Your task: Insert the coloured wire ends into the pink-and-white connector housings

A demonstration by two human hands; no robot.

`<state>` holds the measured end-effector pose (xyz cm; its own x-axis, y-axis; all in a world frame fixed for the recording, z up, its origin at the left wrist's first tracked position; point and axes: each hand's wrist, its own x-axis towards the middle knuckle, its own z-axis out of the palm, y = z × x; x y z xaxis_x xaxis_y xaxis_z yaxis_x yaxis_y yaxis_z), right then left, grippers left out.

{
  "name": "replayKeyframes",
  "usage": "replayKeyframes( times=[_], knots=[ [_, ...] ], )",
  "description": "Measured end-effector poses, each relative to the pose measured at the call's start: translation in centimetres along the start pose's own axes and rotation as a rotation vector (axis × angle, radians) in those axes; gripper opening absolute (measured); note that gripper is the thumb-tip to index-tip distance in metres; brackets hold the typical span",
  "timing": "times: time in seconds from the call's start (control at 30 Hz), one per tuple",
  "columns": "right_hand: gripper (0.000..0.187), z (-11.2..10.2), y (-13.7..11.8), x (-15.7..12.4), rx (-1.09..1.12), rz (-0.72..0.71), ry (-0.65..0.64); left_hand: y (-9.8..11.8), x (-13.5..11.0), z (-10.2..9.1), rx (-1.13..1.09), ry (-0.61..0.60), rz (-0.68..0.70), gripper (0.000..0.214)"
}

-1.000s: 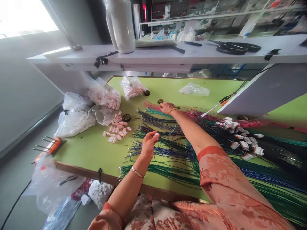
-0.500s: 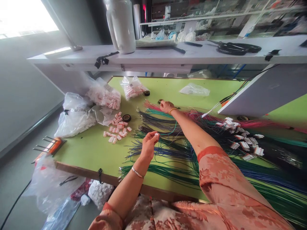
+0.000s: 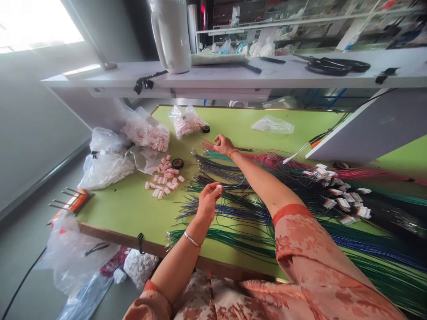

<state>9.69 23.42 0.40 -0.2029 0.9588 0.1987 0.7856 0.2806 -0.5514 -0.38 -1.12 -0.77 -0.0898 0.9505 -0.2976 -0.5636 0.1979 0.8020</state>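
My left hand [image 3: 208, 202] pinches a small white connector housing [image 3: 219, 188] between thumb and fingers, above the wire bundles. Thin wires run from near that connector, a green one among them. My right hand [image 3: 224, 146] is at the far side of the bundles, over the tips of the red wires [image 3: 208, 144]. Its fingers are curled together; whether a wire is between them I cannot make out. Below it lie teal wires [image 3: 213, 154], grey wires [image 3: 213, 165], blue wires [image 3: 196, 207] and dark green wires [image 3: 207, 235], metal-tipped ends toward the left.
Loose connector housings [image 3: 163, 180] lie left, beside a black tape roll [image 3: 177, 163] and plastic bags of housings [image 3: 147, 131]. Wired connectors [image 3: 345, 202] are piled at right. A raised shelf [image 3: 233, 80] carries a white jug [image 3: 171, 38] and scissors [image 3: 336, 66].
My right hand has moved slightly left and up, from beside the small tape roll to over the red wire tips. My left hand stays nearly still with the connector housing. The view has shifted slightly.
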Motion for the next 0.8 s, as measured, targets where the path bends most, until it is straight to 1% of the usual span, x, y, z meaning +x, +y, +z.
replayKeyframes(
  times=[0.13,0.23,0.3,0.47,0.6,0.67,0.8],
  knots=[
    [0.023,-1.1,-2.4,-0.6,0.19,-0.129,0.029,-0.2,0.1,-0.1,0.009,0.004,-0.005,0.032],
    [0.015,-2.1,-3.7,-2.0,0.325,-0.228,0.025,-0.4,0.3,-0.1,0.002,0.01,-0.001,0.032],
    [0.016,-2.8,-4.2,-3.3,0.401,-0.267,0.008,-0.5,0.4,-0.2,-0.007,0.011,0.004,0.032],
    [0.024,-4.5,-4.6,-7.1,0.515,-0.311,-0.03,-0.4,0.5,-0.2,-0.016,-0.005,0.015,0.031],
    [0.027,-5.7,-4.4,-10.5,0.55,-0.318,-0.078,-0.4,0.8,-0.2,-0.064,-0.025,0.012,0.032],
    [0.026,-6.2,-4.3,-12.3,0.538,-0.324,-0.094,-0.5,1.0,-0.3,-0.106,-0.027,0.007,0.032],
    [0.019,-6.7,-3.9,-15.6,0.491,-0.338,-0.07,-0.6,1.2,-0.3,-0.148,-0.048,-0.007,0.031]
  ],
)
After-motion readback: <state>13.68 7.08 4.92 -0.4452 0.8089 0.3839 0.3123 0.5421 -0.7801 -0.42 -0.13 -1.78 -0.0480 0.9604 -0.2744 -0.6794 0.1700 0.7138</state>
